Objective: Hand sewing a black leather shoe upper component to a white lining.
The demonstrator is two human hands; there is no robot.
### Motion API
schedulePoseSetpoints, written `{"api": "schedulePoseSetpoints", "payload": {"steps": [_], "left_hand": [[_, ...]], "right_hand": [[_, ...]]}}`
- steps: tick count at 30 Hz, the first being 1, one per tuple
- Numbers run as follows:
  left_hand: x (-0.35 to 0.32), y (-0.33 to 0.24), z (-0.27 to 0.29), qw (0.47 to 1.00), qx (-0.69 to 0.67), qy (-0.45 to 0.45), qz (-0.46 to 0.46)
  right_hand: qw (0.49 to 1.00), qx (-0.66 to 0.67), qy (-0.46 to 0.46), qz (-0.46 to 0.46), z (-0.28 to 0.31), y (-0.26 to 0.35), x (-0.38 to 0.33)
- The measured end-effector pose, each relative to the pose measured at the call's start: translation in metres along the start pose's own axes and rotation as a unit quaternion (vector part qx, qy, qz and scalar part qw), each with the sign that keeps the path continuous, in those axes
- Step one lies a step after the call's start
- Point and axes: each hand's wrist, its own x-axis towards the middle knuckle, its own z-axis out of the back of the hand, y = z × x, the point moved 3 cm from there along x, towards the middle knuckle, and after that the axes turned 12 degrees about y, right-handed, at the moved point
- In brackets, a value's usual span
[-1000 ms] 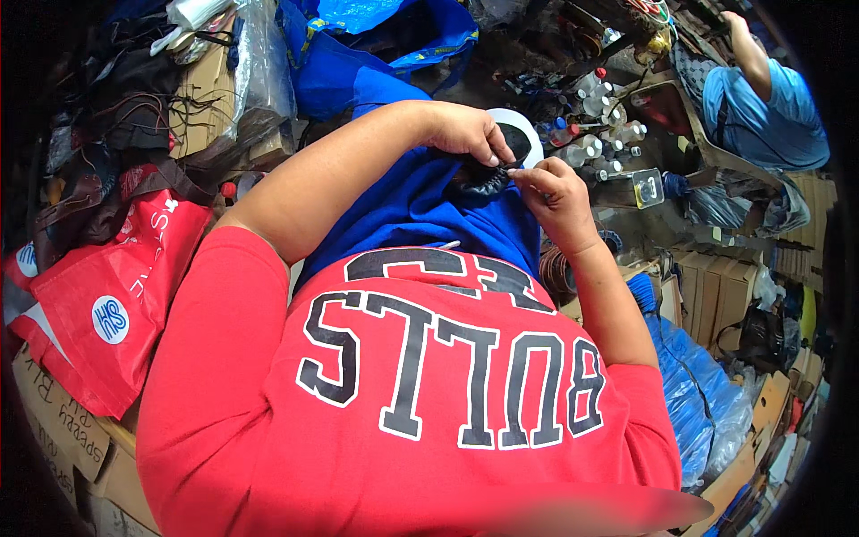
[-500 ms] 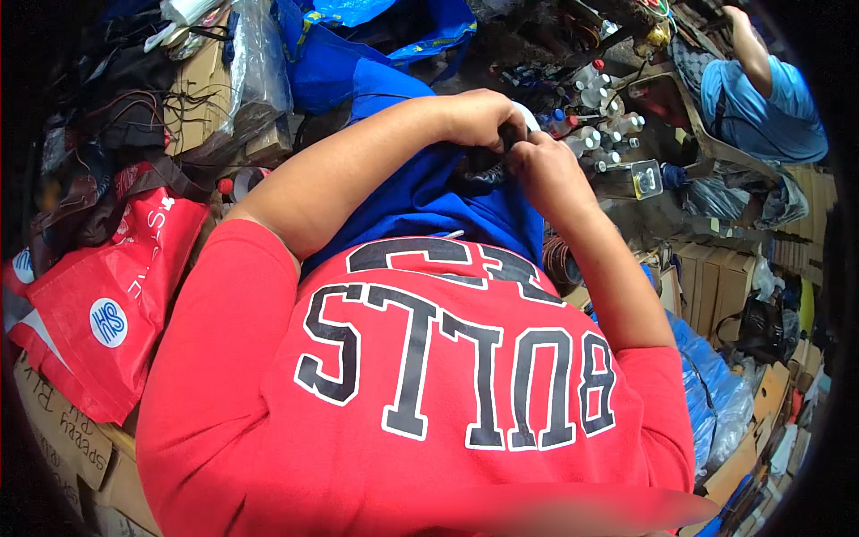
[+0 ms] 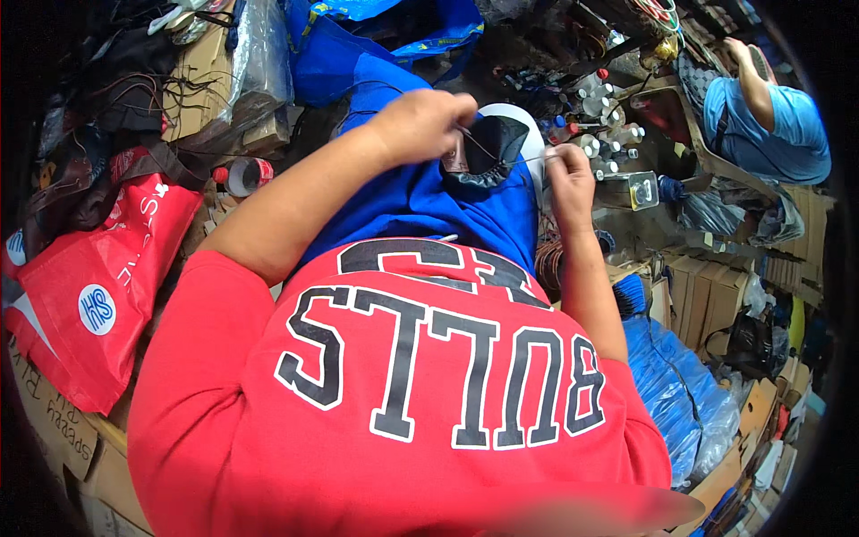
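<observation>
A shoe [image 3: 512, 143] with a dark lining, a brown patch and a white sole edge rests in my lap on blue cloth, its opening facing up. To its left, my left hand [image 3: 420, 125] is closed, slightly blurred, on a thin dark thread [image 3: 483, 148] that runs down to the shoe's rim. On the other side, my right hand [image 3: 570, 179] pinches thread that stretches from the same rim. Both hands are raised clear of the shoe, and the thread between them looks taut.
Several plastic bottles [image 3: 598, 103] stand beyond my right hand. A blue bag [image 3: 322, 54] lies ahead, a red bag [image 3: 116, 277] at left, blue plastic wrapping [image 3: 671, 376] at right. Another person in a blue shirt [image 3: 774, 130] is at the far right.
My hands have moved apart from over the shoe, the left one leftward and the right one to the right and nearer. The shoe's opening and the stretched thread now show.
</observation>
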Motion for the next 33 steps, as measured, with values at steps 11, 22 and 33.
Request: {"api": "schedulePoseSetpoints", "payload": {"steps": [11,22,33], "left_hand": [[0.02,0.001,-0.012,0.534,-0.844,0.01,-0.051],[-0.034,0.087,0.069,0.985,0.059,0.085,0.136],[-0.021,-0.038,-0.002,0.972,0.123,0.197,-0.029]], "right_hand": [[0.695,0.705,0.049,-0.133,-0.012,0.008,-0.004],[0.946,0.013,0.161,-0.281,0.062,-0.037,-0.059],[0.897,-0.212,0.364,-0.132,-0.017,0.078,0.061]]}}
